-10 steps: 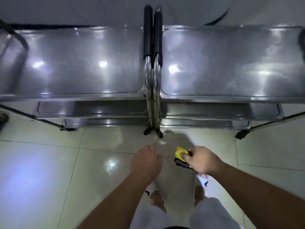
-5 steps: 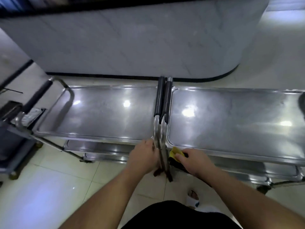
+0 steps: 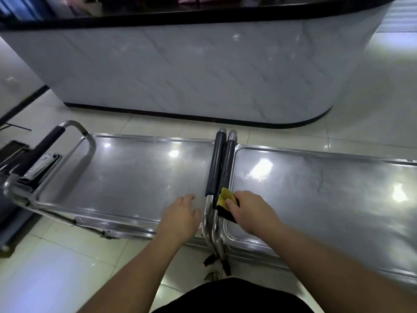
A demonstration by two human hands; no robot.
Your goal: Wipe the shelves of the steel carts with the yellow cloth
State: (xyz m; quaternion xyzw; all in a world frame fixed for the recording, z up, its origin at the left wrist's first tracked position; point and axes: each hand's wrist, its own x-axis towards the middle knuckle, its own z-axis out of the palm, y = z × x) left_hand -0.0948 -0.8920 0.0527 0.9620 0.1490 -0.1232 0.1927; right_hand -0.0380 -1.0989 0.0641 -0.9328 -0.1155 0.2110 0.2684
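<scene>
The right hand gripped the yellow cloth, its fingers curled over the bunched fabric, which showed yellow at the fingertips with a black part just below. The cloth sat at the near left corner of the right steel cart's top shelf, pressed close against the right cart's handle; whether it touched the shelf surface itself could not be told. The left hand was across the 2 handles from the right hand, over the near right part of the left steel cart's top shelf, with fingers loosely relaxed and holding nothing; whether it rested on the steel or hung just above it was unclear. Between the 2 hands ran the left cart's handle and its neighbour, side by side and touching or nearly so, each with a dark grip sleeve on its upper part and bare steel tubing bending down toward the floor near the wrists. Both shelves were bare, shiny trays with raised rims, catching bright reflections of ceiling lights. Far to the left of the left hand, the left cart's other handle arched over the shelf end, with a dark grey object beyond it. Ahead of both hands, past the carts, stood a pale marble-patterned counter with a black top edge and black base strip, on a glossy tiled floor.
</scene>
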